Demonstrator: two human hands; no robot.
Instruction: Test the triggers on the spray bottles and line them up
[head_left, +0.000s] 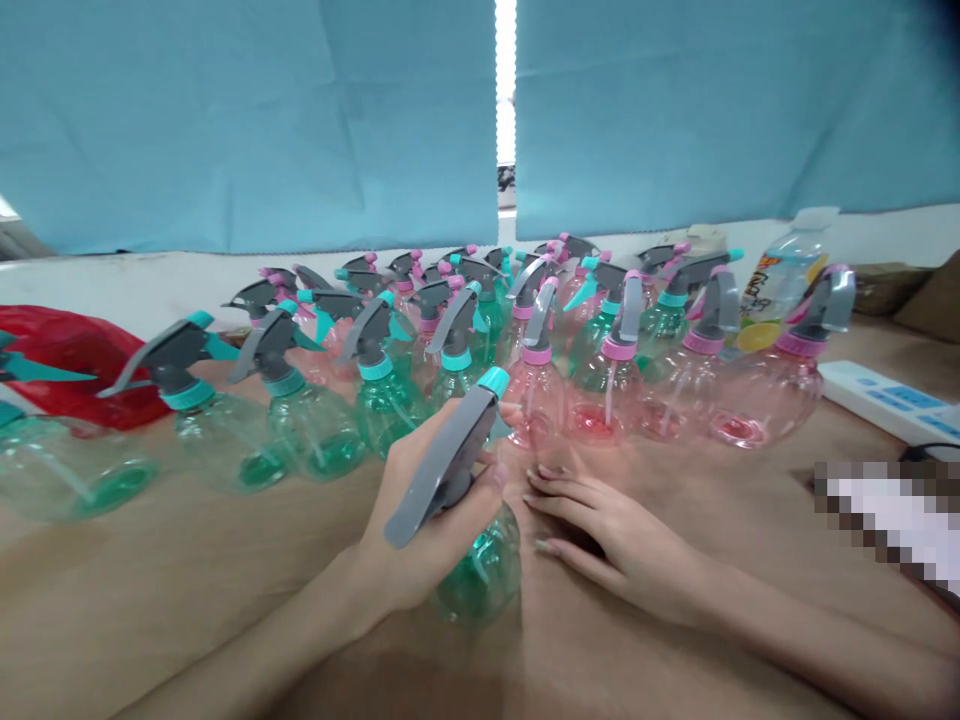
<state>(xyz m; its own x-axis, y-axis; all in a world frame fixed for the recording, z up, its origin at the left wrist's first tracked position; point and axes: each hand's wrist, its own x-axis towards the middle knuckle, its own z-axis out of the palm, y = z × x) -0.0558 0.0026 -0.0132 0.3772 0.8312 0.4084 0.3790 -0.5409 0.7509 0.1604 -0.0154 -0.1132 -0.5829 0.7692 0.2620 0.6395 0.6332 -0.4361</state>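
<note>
One green spray bottle [484,565] sits near the front of the tabletop [187,590], right before the person and leaning a little; whether its base rests on the wood cannot be told. The left hand [416,530] is clamped round its neck, just under the grey trigger [442,470]. The right hand [615,530] lies palm down on the tabletop just beside the bottle, opened out and holding nothing. Behind them many more stand packed close: green bottles [307,430] to the left, pink bottles [600,400] to the right. A red bag [67,345] lies far left, and a drink bottle [780,285] and a white power strip [885,400] far right. A blue curtain [247,120] hangs behind.
</note>
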